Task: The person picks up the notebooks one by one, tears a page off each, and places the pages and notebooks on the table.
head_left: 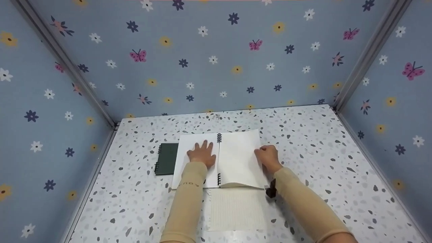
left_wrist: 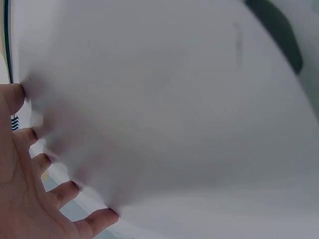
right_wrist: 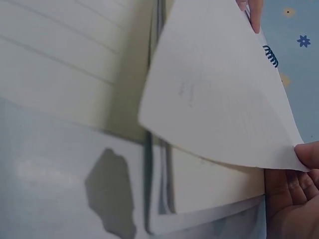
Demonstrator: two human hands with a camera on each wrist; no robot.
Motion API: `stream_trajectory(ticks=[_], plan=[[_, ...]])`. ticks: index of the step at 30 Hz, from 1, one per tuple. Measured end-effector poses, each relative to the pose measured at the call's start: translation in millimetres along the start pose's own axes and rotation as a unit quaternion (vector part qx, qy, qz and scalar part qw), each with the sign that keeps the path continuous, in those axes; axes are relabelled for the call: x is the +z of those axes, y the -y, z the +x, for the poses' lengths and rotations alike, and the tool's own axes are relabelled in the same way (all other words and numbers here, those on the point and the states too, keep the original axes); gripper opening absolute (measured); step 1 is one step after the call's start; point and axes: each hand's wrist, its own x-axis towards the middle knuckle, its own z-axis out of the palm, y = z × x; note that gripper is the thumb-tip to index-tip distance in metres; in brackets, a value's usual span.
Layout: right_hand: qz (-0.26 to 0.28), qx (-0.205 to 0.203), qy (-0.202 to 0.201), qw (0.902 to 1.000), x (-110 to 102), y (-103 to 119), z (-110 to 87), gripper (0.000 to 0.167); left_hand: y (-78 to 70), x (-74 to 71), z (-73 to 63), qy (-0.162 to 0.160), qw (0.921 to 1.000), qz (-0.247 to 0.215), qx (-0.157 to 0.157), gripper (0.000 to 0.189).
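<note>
An open spiral-bound notebook lies on the speckled table, its black coil (head_left: 219, 138) running down the middle. Its left page (head_left: 182, 172) is blank, and my left hand (head_left: 201, 155) rests on it with fingers spread. The left wrist view shows those fingertips (left_wrist: 62, 194) touching the white paper. At the outer edge of the right page (head_left: 238, 158) is my right hand (head_left: 269, 158). In the right wrist view, that hand's thumb and fingers pinch the sheet (right_wrist: 214, 99), which is lifted and curved above the pages below.
A dark green spiral notebook (head_left: 166, 158) lies partly under the open one's left side. A cream ruled sheet (head_left: 238, 209) lies in front, touching or just under the notebook's near edge. Blue flower-patterned walls (head_left: 216, 77) enclose the speckled table (head_left: 310, 141) behind and at both sides.
</note>
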Motion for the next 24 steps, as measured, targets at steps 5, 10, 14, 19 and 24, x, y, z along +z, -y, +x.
stream_trajectory(ticks=[5, 10, 14, 19, 24], plan=[[0.007, -0.023, -0.013, 0.9996, -7.2, -6.1, 0.7, 0.034, 0.4, -8.3, -7.5, -0.004, 0.9999, -0.01, 0.002, 0.07], [0.063, -0.046, 0.042, 0.9961, -12.8, -10.0, 3.2, 0.028, 2.6, -14.0, -17.5, -0.015, 0.9998, -0.015, 0.004, 0.069], [0.129, -0.012, 0.099, 0.9866, -15.3, -11.2, 2.0, 0.032, 2.2, -11.8, -23.1, -0.016, 0.9992, -0.031, 0.021, 0.069], [0.097, 0.01, 0.14, 0.9853, -16.5, -8.5, -0.5, 0.048, 3.1, -11.0, -26.8, -0.022, 0.9981, -0.045, 0.034, 0.069], [0.062, 0.031, 0.152, 0.9859, -16.5, -6.2, -4.3, 0.051, 6.3, -9.9, -30.6, -0.02, 0.9973, -0.059, 0.039, 0.071]])
